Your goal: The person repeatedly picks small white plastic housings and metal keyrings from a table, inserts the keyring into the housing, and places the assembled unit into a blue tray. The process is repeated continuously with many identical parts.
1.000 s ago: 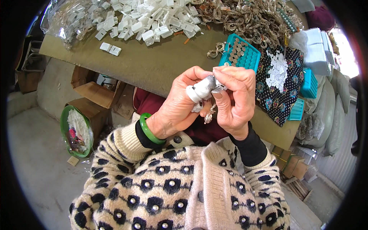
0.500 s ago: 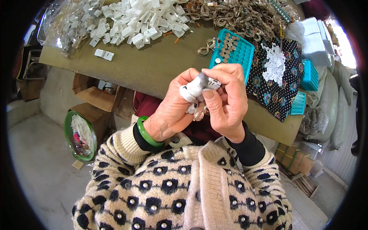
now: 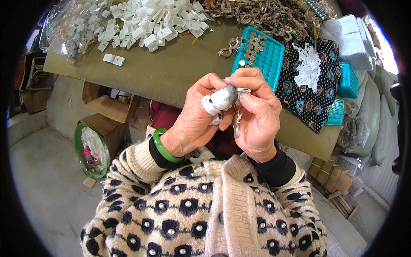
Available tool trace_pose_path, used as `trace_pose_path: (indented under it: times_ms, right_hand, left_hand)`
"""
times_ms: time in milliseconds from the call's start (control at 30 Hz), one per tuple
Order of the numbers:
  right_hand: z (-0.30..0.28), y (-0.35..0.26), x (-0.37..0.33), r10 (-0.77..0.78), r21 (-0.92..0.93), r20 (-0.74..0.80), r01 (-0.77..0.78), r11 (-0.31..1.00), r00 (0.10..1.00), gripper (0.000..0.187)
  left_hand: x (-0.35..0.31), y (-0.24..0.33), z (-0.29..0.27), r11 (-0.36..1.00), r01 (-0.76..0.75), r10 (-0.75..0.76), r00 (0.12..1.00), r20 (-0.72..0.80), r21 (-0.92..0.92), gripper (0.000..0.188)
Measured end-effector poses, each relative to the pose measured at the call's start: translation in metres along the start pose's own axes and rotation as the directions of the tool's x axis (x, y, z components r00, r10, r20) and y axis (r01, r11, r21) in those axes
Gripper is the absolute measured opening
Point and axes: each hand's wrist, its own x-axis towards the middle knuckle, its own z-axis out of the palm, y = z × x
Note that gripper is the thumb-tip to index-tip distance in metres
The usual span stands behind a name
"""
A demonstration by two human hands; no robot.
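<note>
Both my hands meet in front of my chest, fingers closed. My left hand [image 3: 188, 113] has a rounded white-and-grey wrapping [image 3: 221, 98] at its thumb, and the grey end presses by a small white plastic case [image 3: 244, 90]. Thumb and fingers of my right hand [image 3: 259, 109] pinch that case from the other side. A thin, clear-coated wire [image 3: 238, 120] hangs from it along my right palm. Another small white bit [image 3: 216, 119] shows under the wrapping; what it belongs to is hidden.
A heap of white plastic cases [image 3: 150, 23] and tangled wire bundles [image 3: 261, 19] cover the table's far side. Beyond my hands lies a teal tray [image 3: 269, 55] holding coin cells. Small white pieces [image 3: 307, 68] lie on patterned cloth [image 3: 302, 109]. A green basin [image 3: 78, 143] stands on the floor, left.
The small white case has turned between my fingers, its slotted face no longer showing. My right thumb has shifted up onto it, and the wire now hangs straighter beside my right palm.
</note>
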Motion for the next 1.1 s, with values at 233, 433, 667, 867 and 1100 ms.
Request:
trace_pose_path:
  times_ms: [233,433,667,867,1100]
  right_hand:
    - [0.018,-0.004,-0.006,0.175,0.154,-0.119,-0.156,0.976,0.977,0.028]
    - [0.009,0.004,-0.004,0.098,0.127,-0.078,-0.088,0.988,0.992,0.032]
    - [0.012,-0.001,-0.007,0.285,0.273,-0.090,-0.251,0.928,0.954,0.031]
    - [0.018,0.002,-0.008,0.350,0.412,-0.104,-0.280,0.867,0.931,0.033]
    - [0.015,0.007,-0.017,0.261,0.442,-0.073,-0.203,0.874,0.963,0.031]
  left_hand:
    - [-0.001,0.003,0.000,0.999,0.001,-0.004,0.998,-0.056,-0.054,0.014]
    - [-0.004,-0.002,-0.002,0.998,-0.064,0.063,0.998,-0.027,-0.016,0.016]
    - [-0.007,-0.002,-0.007,0.995,-0.093,0.094,0.995,-0.014,0.021,0.017]
    - [-0.010,0.000,-0.007,0.980,-0.095,0.113,0.989,-0.095,0.173,0.024]
    - [-0.014,-0.002,-0.004,0.981,-0.106,0.119,0.990,-0.074,0.162,0.021]
